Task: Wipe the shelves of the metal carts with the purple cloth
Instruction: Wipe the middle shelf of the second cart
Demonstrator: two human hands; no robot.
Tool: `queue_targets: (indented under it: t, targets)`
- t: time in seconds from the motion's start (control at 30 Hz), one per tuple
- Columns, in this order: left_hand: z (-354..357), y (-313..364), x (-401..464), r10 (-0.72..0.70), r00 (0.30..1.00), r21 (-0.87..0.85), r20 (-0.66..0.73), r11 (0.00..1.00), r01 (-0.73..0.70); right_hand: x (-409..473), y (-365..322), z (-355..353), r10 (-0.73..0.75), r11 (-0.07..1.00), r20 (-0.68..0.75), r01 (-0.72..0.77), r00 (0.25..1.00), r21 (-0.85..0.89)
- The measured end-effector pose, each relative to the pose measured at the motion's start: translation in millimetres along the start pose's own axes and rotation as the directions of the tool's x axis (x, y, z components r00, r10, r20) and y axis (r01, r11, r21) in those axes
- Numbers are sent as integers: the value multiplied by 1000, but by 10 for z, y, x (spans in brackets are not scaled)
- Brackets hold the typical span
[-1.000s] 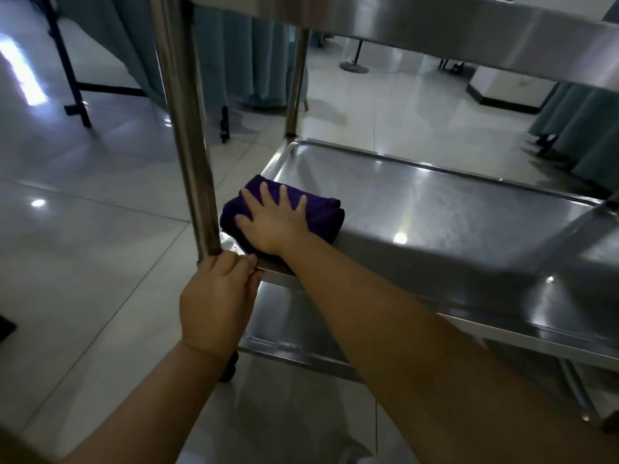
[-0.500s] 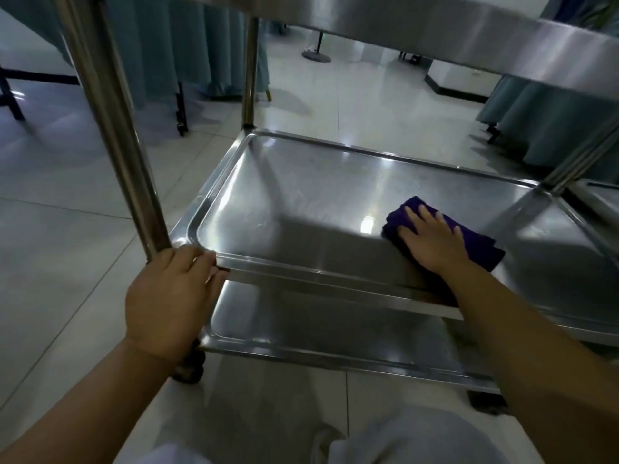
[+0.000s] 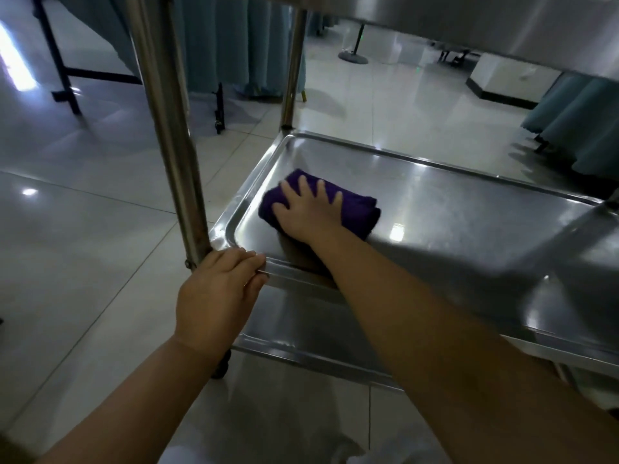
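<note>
A folded purple cloth [image 3: 360,212] lies on the middle shelf [image 3: 469,222] of a steel cart, near the shelf's left end. My right hand [image 3: 306,212] presses flat on the cloth with fingers spread and straight. My left hand [image 3: 217,296] grips the front left corner of that shelf's rim, its fingers curled over the edge beside the front left post [image 3: 167,128]. A lower shelf [image 3: 311,333] shows beneath, and the top shelf [image 3: 502,21] hangs overhead.
A black caster [image 3: 221,366] sits under the front left corner. Teal curtains [image 3: 231,45] hang behind and another teal drape [image 3: 579,128] at the right. A black stand frame [image 3: 63,72] is on the tiled floor at the left, and a white plinth [image 3: 509,82] at the back.
My right hand slid the cloth from the left end to the right middle of the shelf, then back to the left end, a little farther in. My left hand kept its grip.
</note>
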State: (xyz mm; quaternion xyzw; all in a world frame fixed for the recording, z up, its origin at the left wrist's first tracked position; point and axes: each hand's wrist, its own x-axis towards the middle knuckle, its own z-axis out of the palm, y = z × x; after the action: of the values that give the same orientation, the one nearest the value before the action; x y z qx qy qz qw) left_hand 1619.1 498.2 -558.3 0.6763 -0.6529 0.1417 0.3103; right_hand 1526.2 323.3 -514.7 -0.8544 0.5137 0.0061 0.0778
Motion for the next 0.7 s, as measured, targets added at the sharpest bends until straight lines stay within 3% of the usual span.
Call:
queue_targets:
  t: [0.13,0.27,0.4,0.57,0.7]
  targets:
    - [-10,-2,8,3,1000,24,21,1000,-3,246,-383,37,-111,994,-5,111,994,9]
    - [-26,-8,27,24,999,28,41,999,-25,290,141,-62,-104,994,-7,104,995,35]
    - [-22,-4,44,27,998,38,60,999,-29,168,1091,-147,108,994,-50,-108,993,14]
    - [-26,-18,43,44,998,39,42,998,-46,-395,2283,-330,431,902,-60,-430,900,31]
    - [-12,0,43,68,998,59,2,996,-68,-608,2518,-387,545,838,-22,-543,838,46]
